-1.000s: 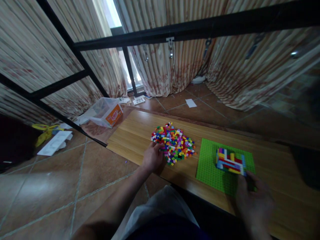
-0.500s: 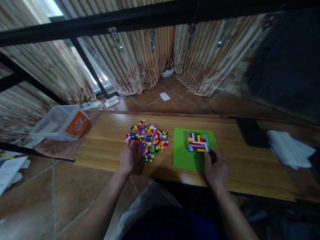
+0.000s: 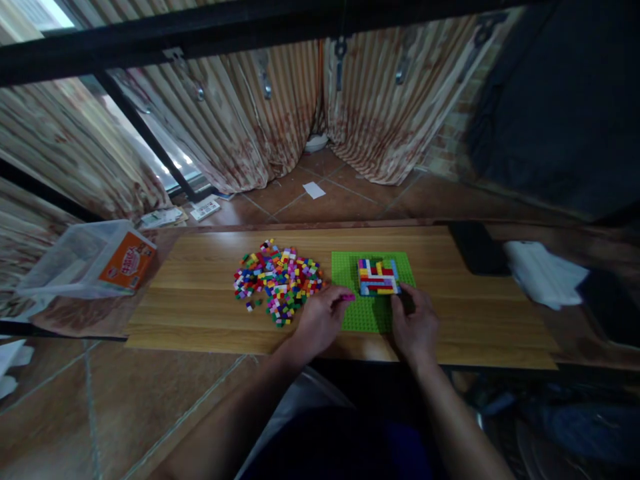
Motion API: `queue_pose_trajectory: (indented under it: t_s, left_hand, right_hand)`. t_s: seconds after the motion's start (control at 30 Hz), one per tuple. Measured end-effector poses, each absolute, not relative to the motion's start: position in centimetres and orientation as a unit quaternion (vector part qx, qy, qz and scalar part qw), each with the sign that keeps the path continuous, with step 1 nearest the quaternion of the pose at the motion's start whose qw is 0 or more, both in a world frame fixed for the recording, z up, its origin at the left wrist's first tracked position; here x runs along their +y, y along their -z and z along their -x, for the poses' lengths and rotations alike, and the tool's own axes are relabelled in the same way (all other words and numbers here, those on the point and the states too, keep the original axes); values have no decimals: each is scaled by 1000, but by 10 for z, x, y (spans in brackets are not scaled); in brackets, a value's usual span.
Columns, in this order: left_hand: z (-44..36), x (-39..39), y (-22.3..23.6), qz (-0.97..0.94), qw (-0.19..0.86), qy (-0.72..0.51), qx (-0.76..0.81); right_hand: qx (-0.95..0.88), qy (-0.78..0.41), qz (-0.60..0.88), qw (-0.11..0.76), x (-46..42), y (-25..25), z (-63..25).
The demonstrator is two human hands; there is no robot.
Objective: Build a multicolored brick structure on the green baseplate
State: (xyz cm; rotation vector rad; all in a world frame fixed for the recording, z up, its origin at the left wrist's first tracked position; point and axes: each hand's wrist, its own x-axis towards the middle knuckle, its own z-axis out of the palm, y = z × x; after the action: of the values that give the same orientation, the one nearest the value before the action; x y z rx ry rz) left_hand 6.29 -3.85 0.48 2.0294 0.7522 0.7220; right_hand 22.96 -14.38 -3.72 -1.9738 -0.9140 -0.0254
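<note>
A small pink toy brick [image 3: 347,297] is pinched between the thumb and fingers of my left hand [image 3: 321,320], over the left edge of the green baseplate [image 3: 370,319]. On that plate stands a block built of many-coloured bricks [image 3: 379,277]. My right hand [image 3: 416,325] grips the near right corner of this block with thumb and fingers. To the left of my left hand, a heap of loose toy bricks [image 3: 280,277] lies spread on the wooden table.
The wooden tabletop [image 3: 200,280] carries all of this. A clear plastic box with an orange label [image 3: 127,263] stands at the left. Toward the right lie a black flat object [image 3: 480,248] and a white bundle [image 3: 543,273]. A dark metal bar [image 3: 250,30] crosses above.
My left hand has moved right from the brick heap to the baseplate, bringing a pink brick. My right hand stays at the block's corner. The view has shifted rightward.
</note>
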Motion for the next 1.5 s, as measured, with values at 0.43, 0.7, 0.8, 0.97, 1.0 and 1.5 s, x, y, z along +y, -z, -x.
queue_pose_trajectory:
  t_s: [0.43, 0.7, 0.8, 0.97, 1.0, 1.5]
  left_hand:
    - [-104, -39, 5, -830, 361, -290, 309]
    - [-110, -42, 14, -826, 347, -302, 327]
    - [-110, -41, 14, -832, 346, -299, 312]
    - [-108, -37, 15, -843, 337, -305, 289]
    - [-107, -36, 16, -846, 333, -305, 284]
    - [-103, -33, 26, -884, 282, -294, 229]
  right_hand:
    - [-369, -7, 796, 479, -144, 35, -229]
    - [-372, -7, 792, 483, -144, 35, -229]
    - [-373, -7, 792, 483, -144, 35, -229]
    - [-373, -7, 792, 484, -145, 36, -230]
    - [-372, -8, 792, 483, -145, 36, -230]
    - [-370, -15, 793, 484, -146, 36, -230]
